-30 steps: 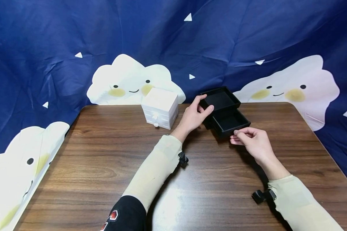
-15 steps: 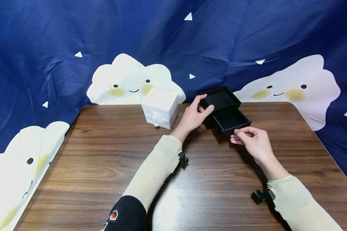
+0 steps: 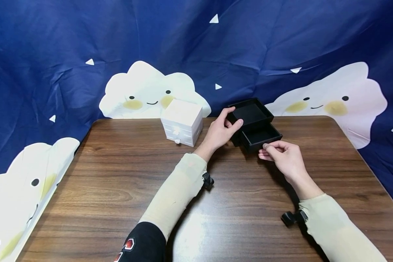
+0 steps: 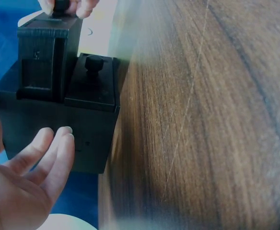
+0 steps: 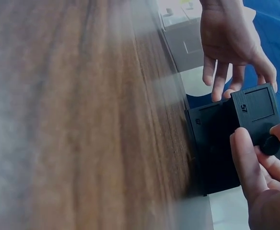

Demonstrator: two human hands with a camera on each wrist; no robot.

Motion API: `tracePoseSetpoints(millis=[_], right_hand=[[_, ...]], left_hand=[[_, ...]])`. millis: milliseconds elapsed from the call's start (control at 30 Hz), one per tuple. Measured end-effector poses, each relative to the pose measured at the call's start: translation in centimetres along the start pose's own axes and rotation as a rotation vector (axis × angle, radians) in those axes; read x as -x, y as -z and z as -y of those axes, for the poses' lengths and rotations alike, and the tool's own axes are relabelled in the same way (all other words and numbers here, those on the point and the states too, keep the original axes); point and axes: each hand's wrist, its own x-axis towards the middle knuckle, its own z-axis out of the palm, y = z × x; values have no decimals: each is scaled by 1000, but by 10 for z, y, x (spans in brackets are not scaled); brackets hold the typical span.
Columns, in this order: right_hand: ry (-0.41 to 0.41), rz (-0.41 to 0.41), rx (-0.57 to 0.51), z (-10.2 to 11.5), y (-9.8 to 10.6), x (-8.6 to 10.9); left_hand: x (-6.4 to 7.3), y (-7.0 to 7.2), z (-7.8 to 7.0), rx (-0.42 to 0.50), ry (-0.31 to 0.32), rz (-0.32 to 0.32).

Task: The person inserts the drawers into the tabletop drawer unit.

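Note:
A small black drawer box (image 3: pixel 249 112) stands at the table's back edge, its upper drawer (image 3: pixel 259 136) pulled out and bare inside. My right hand (image 3: pixel 285 155) is at the drawer's front; in the right wrist view its fingers and thumb pinch the round black knob (image 5: pixel 270 145). My left hand (image 3: pixel 218 131) rests against the box's left side, with thumb and index finger at the top rim. Seen from the left wrist, its other fingers (image 4: pixel 58 153) lie fairly straight against the side wall. Below the pulled drawer, the lower drawer (image 4: pixel 93 86) sits closed, its own knob showing.
Left of the black box stands a white drawer box (image 3: pixel 182 122) with small knobs. Both are on a brown wooden table (image 3: pixel 118 182), close to a blue curtain (image 3: pixel 242 47) with printed clouds. Black cameras are strapped to both wrists.
My right hand has shifted slightly left and away from me, and the upper drawer has slid a little way into the black box. The left hand stays in place.

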Motion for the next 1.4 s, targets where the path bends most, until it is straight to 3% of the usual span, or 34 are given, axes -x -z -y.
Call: tracePoseSetpoints(millis=[200, 700, 1400], right_hand=[[-35, -2, -64, -1, -3, -8], [-62, -16, -105, -4, -12, -26], [-96, -40, -66, 0, -24, -45]], left_hand=[[0, -1, 1, -1, -1, -3], [1, 0, -1, -1, -2, 2], [1, 0, -1, -5, 4, -8]])
